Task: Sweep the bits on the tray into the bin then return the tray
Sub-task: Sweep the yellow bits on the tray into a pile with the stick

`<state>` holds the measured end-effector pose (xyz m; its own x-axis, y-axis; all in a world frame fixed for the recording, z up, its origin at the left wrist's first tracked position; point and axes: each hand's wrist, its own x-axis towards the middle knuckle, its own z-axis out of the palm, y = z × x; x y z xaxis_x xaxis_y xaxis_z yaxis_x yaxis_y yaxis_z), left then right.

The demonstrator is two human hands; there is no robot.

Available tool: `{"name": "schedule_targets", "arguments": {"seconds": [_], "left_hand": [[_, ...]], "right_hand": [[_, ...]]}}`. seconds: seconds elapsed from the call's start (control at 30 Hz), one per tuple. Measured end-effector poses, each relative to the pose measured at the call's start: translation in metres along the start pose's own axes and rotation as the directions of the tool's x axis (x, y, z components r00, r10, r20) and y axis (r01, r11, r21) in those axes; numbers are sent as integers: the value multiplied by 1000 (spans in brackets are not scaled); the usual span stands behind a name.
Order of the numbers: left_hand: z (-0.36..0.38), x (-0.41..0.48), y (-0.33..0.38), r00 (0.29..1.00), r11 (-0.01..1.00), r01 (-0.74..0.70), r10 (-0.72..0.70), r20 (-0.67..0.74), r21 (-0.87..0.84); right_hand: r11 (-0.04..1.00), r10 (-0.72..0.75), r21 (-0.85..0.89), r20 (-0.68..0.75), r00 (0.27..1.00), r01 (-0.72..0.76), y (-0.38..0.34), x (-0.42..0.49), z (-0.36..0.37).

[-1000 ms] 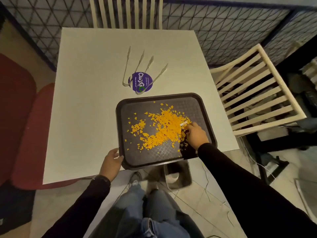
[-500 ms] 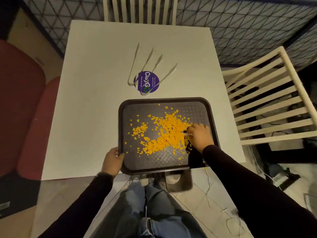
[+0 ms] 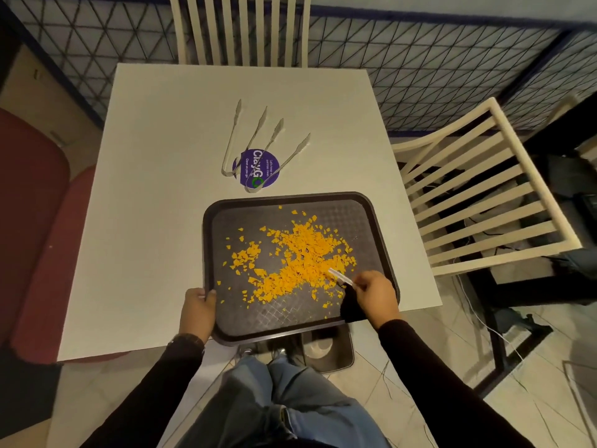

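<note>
While my left hand (image 3: 197, 313) clamps the tray (image 3: 381, 244) at its near-left rim, right hand (image 3: 376, 294) grip is pinched on a thin white stick (image 3: 340, 277) w/ dark bristles below. Orange bits (image 3: 300, 257) mid-tray: light, loose, prob. scatter easily. Tray stiff, overhangs worktop (image 3: 155, 221) near edge; bin (image 3: 326, 350) under it.

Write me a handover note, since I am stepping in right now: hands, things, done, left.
Left hand grips the tray's near-left edge.
Right hand holds a small brush in the orange bits.
Tray sits on the table, overhanging its near edge; bin stands on the floor below.
Done: nothing swept off yet.
Left: sweep bits into the bin, return the tray.
</note>
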<state>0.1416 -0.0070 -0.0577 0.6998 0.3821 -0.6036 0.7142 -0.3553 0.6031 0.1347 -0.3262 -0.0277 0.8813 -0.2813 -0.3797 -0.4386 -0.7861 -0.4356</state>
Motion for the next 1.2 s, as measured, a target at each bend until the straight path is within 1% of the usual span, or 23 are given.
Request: {"name": "schedule_targets", "arguments": {"seconds": [0.07,0.13,0.23,0.37,0.53,0.67,0.73,0.8,0.87,0.9,0.97,1.07,1.13,1.2], "left_hand": [[-3,-13,1,998,999,-41,39,-45,-26],[-8,-24,0,990,995,-92,88,-106,-36],[-20,-35,-3,975,988,-132,116,-190,-75],[-36,-43,-9,964,982,-156,127,-235,-108],[-49,-49,-17,961,981,-161,132,-243,-106],[-55,-51,-24,956,980,-182,156,-248,-86],[-56,-53,-25,955,978,-192,166,-247,-83],[-56,-55,-26,954,976,-203,177,-243,-85],[-56,-57,-27,952,974,-209,182,-245,-86],[-56,-57,-28,952,974,-210,184,-246,-86],[-56,-57,-29,952,975,-207,182,-247,-79],[-55,-56,-30,954,978,-194,172,-247,-69],[-54,-57,-31,953,979,-196,175,-246,-62],[-54,-59,-31,953,978,-202,182,-244,-58]], "right_hand": [[997,19,74,12,1000,-20,7,-16,6],[995,-23,93,58,998,17,11,-32,13],[986,-161,60,136,978,154,10,-53,25],[943,-330,30,180,927,330,4,-65,39],[894,-412,-95,205,888,437,-3,-63,54],[893,-412,-123,157,897,432,-11,-60,57],[924,-355,-109,100,929,365,-14,-54,58],[963,-257,-75,31,966,259,-15,-47,56],[984,-170,-54,-2,985,170,-17,-43,52],[986,-161,-51,-7,987,160,-16,-42,50],[977,-207,-43,14,978,207,-16,-44,47],[935,-353,9,149,924,356,-16,-58,43],[901,-416,-26,235,878,434,-17,-69,46],[884,-427,-72,274,862,461,-20,-77,51]]}}
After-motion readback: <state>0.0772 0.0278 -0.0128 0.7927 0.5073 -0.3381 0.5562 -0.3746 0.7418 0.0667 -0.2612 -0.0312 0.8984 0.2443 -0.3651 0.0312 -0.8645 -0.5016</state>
